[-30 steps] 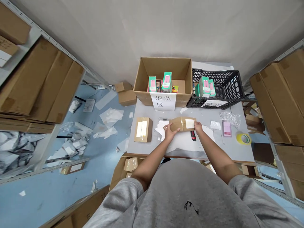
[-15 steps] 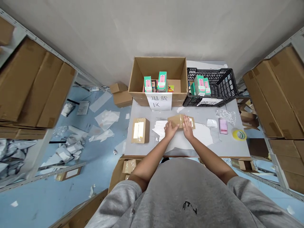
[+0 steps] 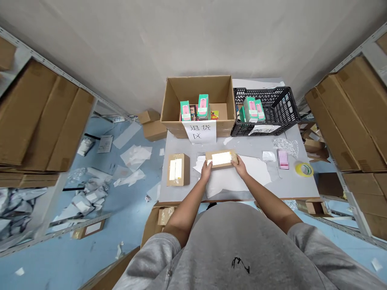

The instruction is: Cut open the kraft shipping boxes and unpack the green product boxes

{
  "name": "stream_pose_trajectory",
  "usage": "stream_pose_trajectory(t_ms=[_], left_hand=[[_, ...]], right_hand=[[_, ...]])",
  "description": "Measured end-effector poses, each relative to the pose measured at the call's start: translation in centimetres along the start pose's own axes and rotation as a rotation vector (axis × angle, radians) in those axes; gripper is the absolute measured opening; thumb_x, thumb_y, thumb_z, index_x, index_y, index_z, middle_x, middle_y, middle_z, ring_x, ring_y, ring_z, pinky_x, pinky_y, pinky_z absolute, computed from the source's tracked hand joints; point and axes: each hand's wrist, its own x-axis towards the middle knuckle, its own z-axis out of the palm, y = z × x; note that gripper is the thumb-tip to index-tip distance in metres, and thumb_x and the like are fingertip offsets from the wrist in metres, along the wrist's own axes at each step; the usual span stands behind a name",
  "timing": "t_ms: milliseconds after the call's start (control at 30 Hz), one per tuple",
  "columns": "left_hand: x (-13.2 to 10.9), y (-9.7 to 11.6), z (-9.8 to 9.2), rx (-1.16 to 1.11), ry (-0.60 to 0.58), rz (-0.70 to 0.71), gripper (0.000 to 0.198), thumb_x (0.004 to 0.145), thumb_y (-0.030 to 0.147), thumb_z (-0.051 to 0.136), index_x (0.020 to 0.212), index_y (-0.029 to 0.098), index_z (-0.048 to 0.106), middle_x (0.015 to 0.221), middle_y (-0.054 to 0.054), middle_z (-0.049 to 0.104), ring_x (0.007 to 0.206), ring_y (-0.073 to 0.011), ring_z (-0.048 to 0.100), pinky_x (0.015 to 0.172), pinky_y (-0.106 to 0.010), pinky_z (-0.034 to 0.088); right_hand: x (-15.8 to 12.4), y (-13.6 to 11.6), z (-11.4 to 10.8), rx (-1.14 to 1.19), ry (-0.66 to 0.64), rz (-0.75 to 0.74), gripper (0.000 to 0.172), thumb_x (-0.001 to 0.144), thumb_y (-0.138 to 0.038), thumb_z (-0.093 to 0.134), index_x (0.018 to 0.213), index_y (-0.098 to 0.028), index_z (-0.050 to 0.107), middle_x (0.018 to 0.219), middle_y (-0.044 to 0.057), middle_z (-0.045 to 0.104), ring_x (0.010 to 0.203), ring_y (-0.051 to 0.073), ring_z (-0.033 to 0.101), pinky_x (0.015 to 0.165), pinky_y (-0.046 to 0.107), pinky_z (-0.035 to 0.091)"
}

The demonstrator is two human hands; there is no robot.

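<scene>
A small brown cardboard parcel [image 3: 220,158] with a white label on top lies over white paper sheets [image 3: 256,169] on the grey table [image 3: 290,185]. My left hand [image 3: 206,170] grips its left end. My right hand [image 3: 241,166] grips its right end. Both hands have fingers closed on the parcel. A second taped brown parcel [image 3: 177,169] rests to the left of my left hand.
Behind the parcel stands an open cardboard box [image 3: 198,102] with green-and-pink product boxes and a paper sign. A black plastic crate [image 3: 266,110] sits to its right. Yellow tape roll [image 3: 304,169], pink item [image 3: 283,159] and plastic wrap lie at right. Shelves of cartons flank both sides.
The parcel has been turned so its white label faces up. My right hand moved from on top of it to its right end. The view shifted slightly.
</scene>
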Motion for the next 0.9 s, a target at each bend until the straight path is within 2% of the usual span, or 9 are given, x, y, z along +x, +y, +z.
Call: stream_pose_trajectory(t_ms=[133,233,300,467,567,633,733,833,900], left_hand=[[-0.9,-1.6,-1.6,-0.010,0.128,-0.057,0.059,0.116,0.047,0.046,0.169,0.023,0.043,0.161,-0.012,0.065,0.147,-0.0237,0.064,0.121,-0.034,0.049],[-1.5,-2.2,-2.5,0.049,0.289,-0.080,0.065,0.117,0.042,0.038,0.179,0.023,0.027,0.175,-0.014,0.050,0.162,-0.0256,0.048,0.130,-0.037,0.042],[-1.6,-2.3,-3.0,0.106,0.358,-0.110,0.071,0.116,0.040,0.037,0.182,0.023,0.020,0.179,-0.017,0.042,0.168,-0.0287,0.039,0.135,-0.042,0.036],[-1.2,-1.9,-4.0,0.289,0.406,-0.049,0.067,0.114,0.031,0.033,0.181,0.022,0.031,0.183,-0.014,0.037,0.172,-0.0272,0.029,0.141,-0.044,0.025],[-1.3,-1.9,-4.4,0.374,0.370,0.064,0.068,0.113,0.028,0.032,0.180,0.021,0.032,0.187,-0.010,0.028,0.175,-0.0250,0.021,0.143,-0.043,0.018],[-1.3,-2.0,-4.6,0.407,0.292,0.168,0.067,0.114,0.029,0.031,0.180,0.022,0.032,0.188,-0.008,0.025,0.175,-0.0230,0.019,0.143,-0.042,0.015],[-1.2,-1.9,-4.2,0.431,0.107,0.314,0.069,0.114,0.043,0.041,0.180,0.027,0.031,0.190,-0.006,0.017,0.175,-0.0257,0.019,0.142,-0.045,0.020],[-0.8,-1.5,-2.9,0.429,-0.025,0.383,0.089,0.106,0.061,0.060,0.180,0.027,0.027,0.191,-0.011,0.007,0.175,-0.0339,0.017,0.140,-0.051,0.024],[-0.5,-1.3,-1.9,0.396,-0.016,0.355,0.106,0.099,0.066,0.070,0.181,0.023,0.019,0.191,-0.016,0.003,0.176,-0.0373,0.014,0.139,-0.052,0.025]], right_hand=[[-3.2,-2.2,1.9,-0.151,-0.010,-0.203,0.088,0.102,-0.061,0.061,0.179,-0.027,0.037,0.176,0.009,0.050,0.160,0.034,0.047,0.135,0.054,0.037],[-5.7,-4.3,3.2,-0.264,-0.126,-0.401,0.083,0.107,-0.053,0.058,0.182,-0.030,0.031,0.183,0.004,0.038,0.165,0.035,0.039,0.137,0.056,0.033],[-6.8,-5.5,4.0,-0.324,-0.195,-0.473,0.082,0.108,-0.052,0.056,0.183,-0.033,0.027,0.187,0.001,0.029,0.166,0.036,0.035,0.137,0.057,0.032],[-7.1,-7.0,5.3,-0.356,-0.194,-0.487,0.082,0.111,-0.051,0.052,0.184,-0.032,0.020,0.189,0.000,0.020,0.169,0.036,0.030,0.137,0.059,0.030],[-6.3,-6.3,4.9,-0.311,-0.203,-0.504,0.077,0.112,-0.050,0.050,0.183,-0.033,0.027,0.188,0.000,0.025,0.170,0.032,0.030,0.140,0.055,0.028],[-5.6,-5.2,4.3,-0.246,-0.160,-0.473,0.074,0.112,-0.052,0.049,0.181,-0.031,0.032,0.186,0.003,0.032,0.170,0.031,0.031,0.140,0.054,0.027],[-4.3,-2.7,3.4,-0.107,-0.022,-0.298,0.078,0.109,-0.061,0.050,0.176,-0.022,0.038,0.177,0.015,0.046,0.164,0.033,0.043,0.136,0.056,0.035],[-2.8,-0.3,2.0,-0.014,0.023,-0.134,0.077,0.109,-0.068,0.044,0.169,-0.019,0.044,0.165,0.019,0.059,0.149,0.032,0.060,0.125,0.053,0.048],[-2.0,1.0,0.7,-0.036,0.016,-0.090,0.071,0.111,-0.070,0.035,0.160,-0.021,0.054,0.159,0.018,0.064,0.144,0.029,0.062,0.122,0.048,0.050]])
